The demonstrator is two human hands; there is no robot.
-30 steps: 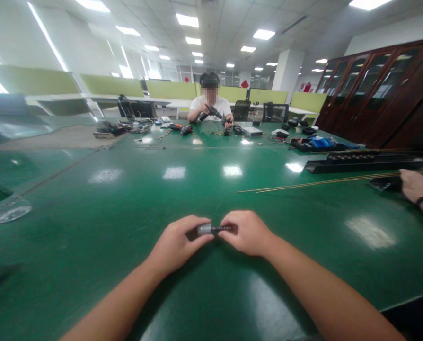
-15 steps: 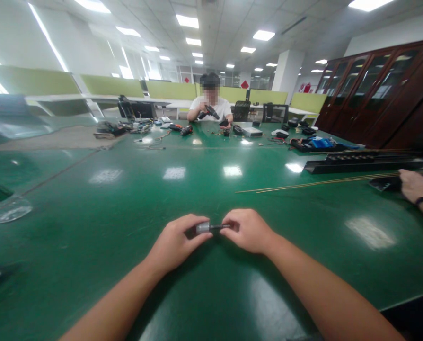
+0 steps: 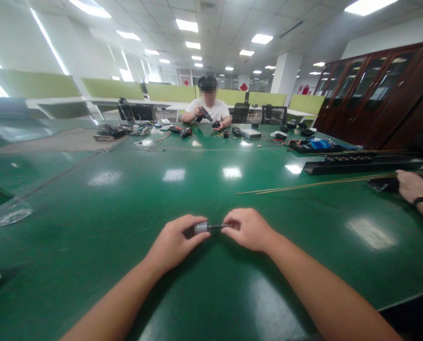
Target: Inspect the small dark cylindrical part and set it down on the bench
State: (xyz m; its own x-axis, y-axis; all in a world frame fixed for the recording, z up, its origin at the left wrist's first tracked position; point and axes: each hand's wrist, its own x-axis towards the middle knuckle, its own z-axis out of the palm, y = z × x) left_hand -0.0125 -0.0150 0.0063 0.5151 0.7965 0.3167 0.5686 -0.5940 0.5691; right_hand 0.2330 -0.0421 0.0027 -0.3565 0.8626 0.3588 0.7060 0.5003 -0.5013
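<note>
Between thumb and fingers, my left hand [image 3: 176, 239] grips a small grey metal cylinder [image 3: 201, 227] lying sideways. A thin dark rod [image 3: 215, 226] runs from its right end to my right hand [image 3: 246, 229], whose thumb and fingertips pinch the rod's far end. That far end is mostly hidden by the fingers, so I cannot tell what kind of part it is. Both hands are low over the green tabletop [image 3: 211, 189].
Across the table a person [image 3: 208, 106] holds a power drill [image 3: 206, 113] and a dark part [image 3: 216, 124]. At right, another person's hand [image 3: 412, 185] is by long thin brass rods [image 3: 304, 184] and a black channel [image 3: 360, 163]. Tools and parts [image 3: 145, 127] lie along the far side.
My left hand has shifted slightly left with the cylinder, so a little more rod shows between my hands. Across the table, the person has brought the drill and the dark part closer together.
</note>
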